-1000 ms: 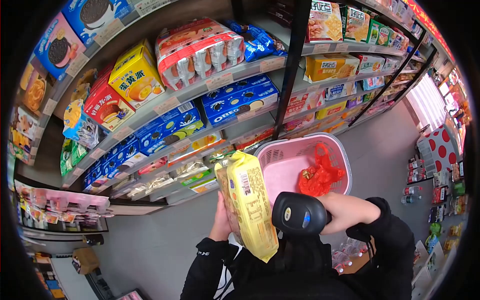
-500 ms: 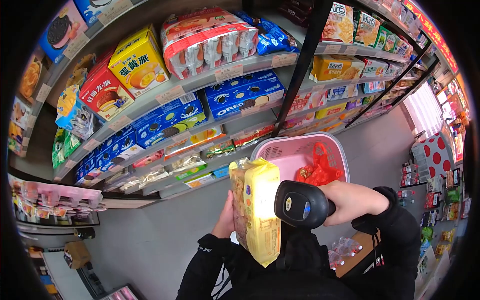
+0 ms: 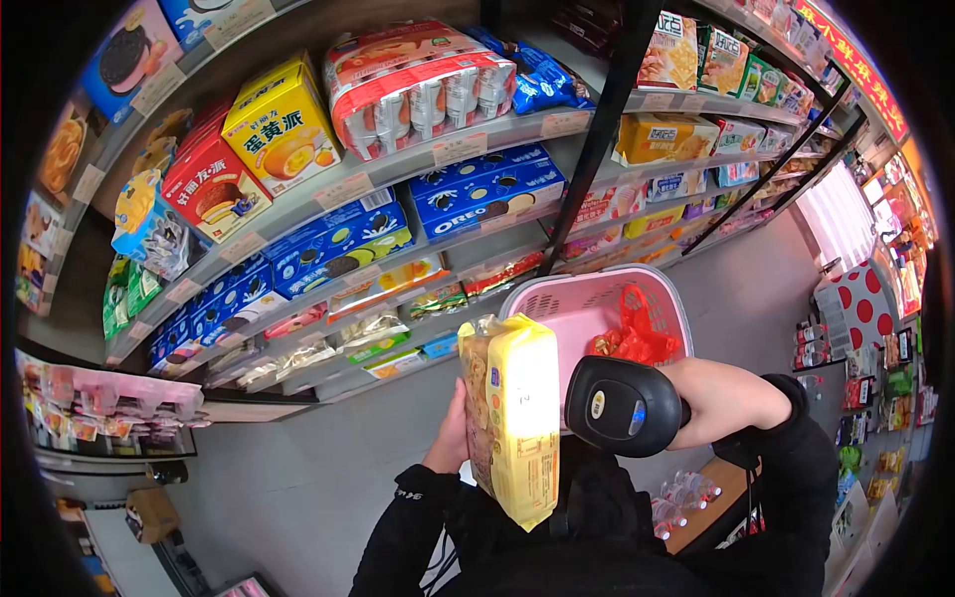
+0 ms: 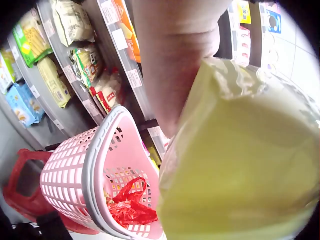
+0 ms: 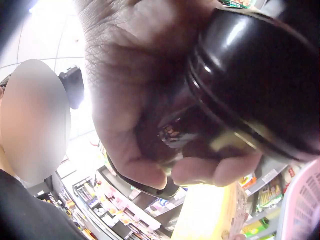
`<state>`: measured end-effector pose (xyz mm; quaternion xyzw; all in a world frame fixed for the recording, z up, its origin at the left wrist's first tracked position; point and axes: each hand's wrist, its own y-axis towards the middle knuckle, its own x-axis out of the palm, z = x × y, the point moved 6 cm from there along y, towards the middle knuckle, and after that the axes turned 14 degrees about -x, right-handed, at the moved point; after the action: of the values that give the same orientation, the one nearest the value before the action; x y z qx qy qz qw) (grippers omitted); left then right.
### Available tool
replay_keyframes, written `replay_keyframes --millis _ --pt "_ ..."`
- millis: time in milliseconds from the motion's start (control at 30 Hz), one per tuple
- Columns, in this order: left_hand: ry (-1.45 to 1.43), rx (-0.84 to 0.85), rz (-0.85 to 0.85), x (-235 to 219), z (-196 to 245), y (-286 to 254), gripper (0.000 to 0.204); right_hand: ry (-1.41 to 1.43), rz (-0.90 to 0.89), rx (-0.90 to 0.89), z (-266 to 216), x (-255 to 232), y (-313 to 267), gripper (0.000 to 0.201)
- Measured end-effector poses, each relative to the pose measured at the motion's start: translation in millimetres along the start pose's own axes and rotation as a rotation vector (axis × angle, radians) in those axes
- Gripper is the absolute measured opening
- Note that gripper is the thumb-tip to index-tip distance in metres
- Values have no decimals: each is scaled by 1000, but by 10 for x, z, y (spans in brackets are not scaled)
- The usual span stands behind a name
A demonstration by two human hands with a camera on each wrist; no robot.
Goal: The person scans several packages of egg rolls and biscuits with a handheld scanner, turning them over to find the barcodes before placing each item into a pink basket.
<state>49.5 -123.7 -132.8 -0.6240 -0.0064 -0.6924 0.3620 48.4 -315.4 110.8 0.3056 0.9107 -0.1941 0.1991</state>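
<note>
My left hand (image 3: 453, 433) grips a yellow plastic snack pack (image 3: 535, 418) from its left side and holds it upright; in the left wrist view the pack's plain yellow end (image 4: 250, 160) fills the right half. In my right hand (image 3: 734, 400) is a black handheld barcode scanner (image 3: 622, 403), fingers curled round its handle (image 5: 170, 125). The scanner's head is a short gap to the right of the pack. A bright patch of light lies on the pack's printed side, washing out part of the print.
Beyond the pack, a pink basket (image 3: 542, 308) contains a red plastic bag (image 3: 645, 336); a red stool (image 4: 20, 190) shows beside it. Shelves hold Oreo boxes (image 3: 487, 189) and other snacks. Bottles (image 3: 686, 493) stand low at right.
The yellow pack has shifted right and turned more upright. The scanner has moved right, widening its gap from the pack, and a bright light patch has appeared on the pack.
</note>
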Motion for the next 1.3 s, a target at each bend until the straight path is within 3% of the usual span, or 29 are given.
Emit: replay_keyframes --millis 767,1000,1300 --pt "2 -37 146 -464 85 -288 57 -16 -94 47 -90 296 394 37" --pt "6 -44 114 -416 124 -371 58 -41 -129 88 -58 324 442 38" --pt "48 -44 44 -338 170 -381 60 75 -33 86 -50 346 486 49"
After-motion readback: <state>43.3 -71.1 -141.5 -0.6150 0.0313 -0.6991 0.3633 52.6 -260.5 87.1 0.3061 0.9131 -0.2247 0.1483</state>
